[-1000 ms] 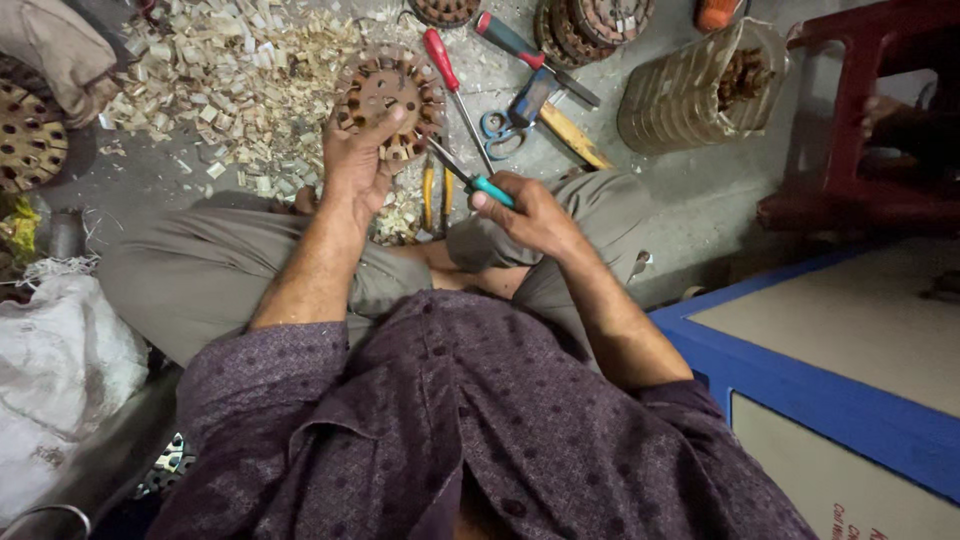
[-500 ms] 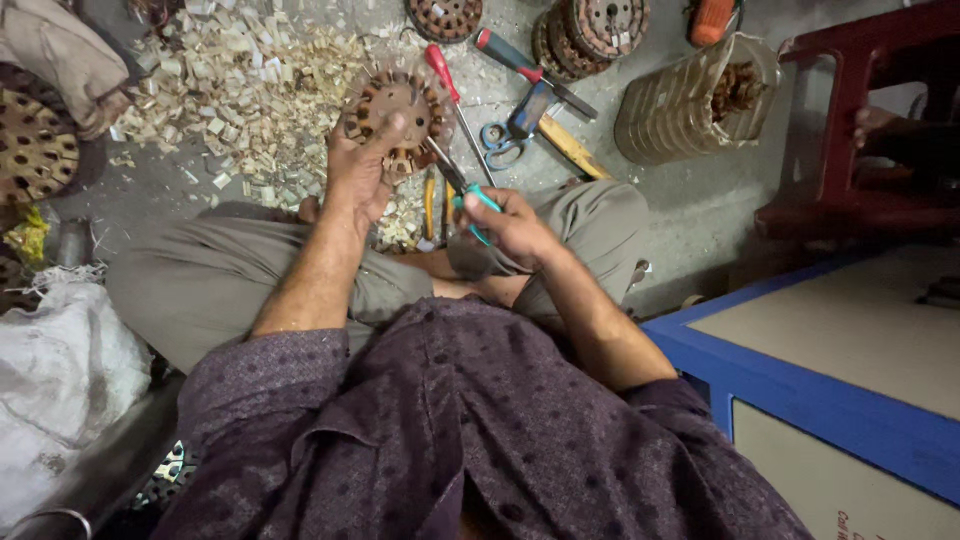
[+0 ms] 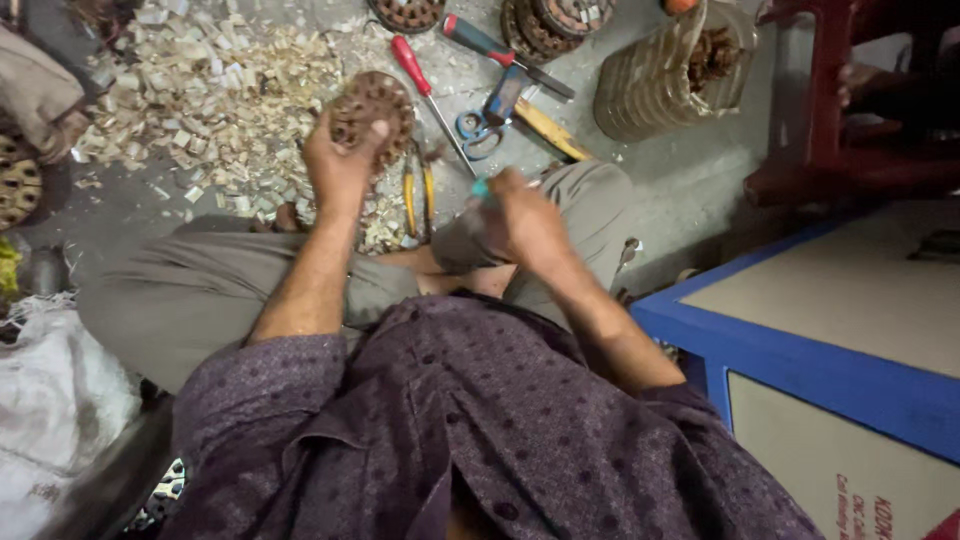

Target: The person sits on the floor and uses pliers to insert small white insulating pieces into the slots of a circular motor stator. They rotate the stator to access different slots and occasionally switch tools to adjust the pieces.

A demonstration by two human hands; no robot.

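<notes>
The left hand (image 3: 338,160) grips a rusty slotted disc (image 3: 375,108); the right hand (image 3: 520,215) clasps a teal-handled tool (image 3: 481,188), which could slip off and jab fingers.

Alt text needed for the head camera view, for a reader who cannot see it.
Seated on the floor, a person grips a round, slotted metal core in the left hand and a teal-handled tool in the right hand. Pale scraps, screwdrivers and scissors lie ahead.
</notes>
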